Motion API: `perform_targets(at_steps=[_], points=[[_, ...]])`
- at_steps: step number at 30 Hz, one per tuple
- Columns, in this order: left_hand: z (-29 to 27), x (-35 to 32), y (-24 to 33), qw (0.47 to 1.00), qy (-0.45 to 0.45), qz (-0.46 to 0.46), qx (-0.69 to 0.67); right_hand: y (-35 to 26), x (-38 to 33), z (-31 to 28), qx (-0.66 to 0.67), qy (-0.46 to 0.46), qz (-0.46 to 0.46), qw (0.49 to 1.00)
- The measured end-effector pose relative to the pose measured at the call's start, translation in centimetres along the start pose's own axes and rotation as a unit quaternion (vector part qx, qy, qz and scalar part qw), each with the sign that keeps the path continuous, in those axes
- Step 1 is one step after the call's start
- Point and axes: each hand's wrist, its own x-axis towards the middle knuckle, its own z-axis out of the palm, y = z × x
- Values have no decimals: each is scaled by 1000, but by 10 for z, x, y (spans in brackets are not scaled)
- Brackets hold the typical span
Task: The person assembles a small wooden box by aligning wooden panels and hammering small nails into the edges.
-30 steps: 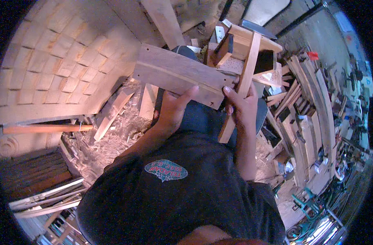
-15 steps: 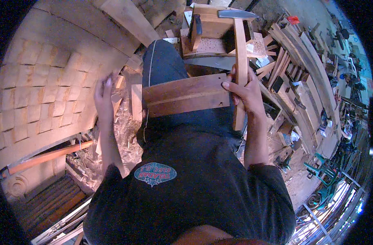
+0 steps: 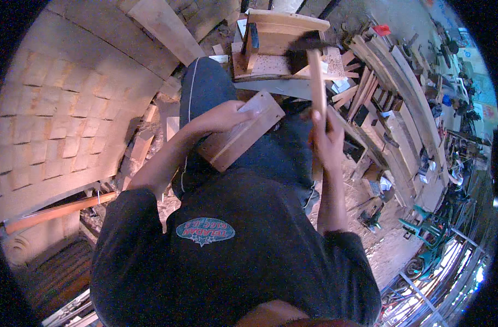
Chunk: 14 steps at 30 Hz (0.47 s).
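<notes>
Wooden block [image 3: 241, 131] lies flat across the lap, left hand [image 3: 227, 114] pressing down with fingers spread over its top to steady it; right hand [image 3: 326, 143] grips the hammer [image 3: 314, 65] handle, fingers fully wrapped, head raised above

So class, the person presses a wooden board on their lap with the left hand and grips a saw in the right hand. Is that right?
Not quite: the head view shows the right hand gripping a hammer, not a saw. The left hand does press the wooden board on the lap.
</notes>
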Motion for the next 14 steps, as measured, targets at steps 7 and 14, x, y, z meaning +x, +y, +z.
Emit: perform_targets(at_steps=[7, 14], points=[[10, 19, -1, 985, -4, -27, -173, 55, -85, -23, -91, -12, -15, 996], [21, 24, -5, 990, 15, -47, -128, 54, -110, -18, -121, 39, 90, 988]])
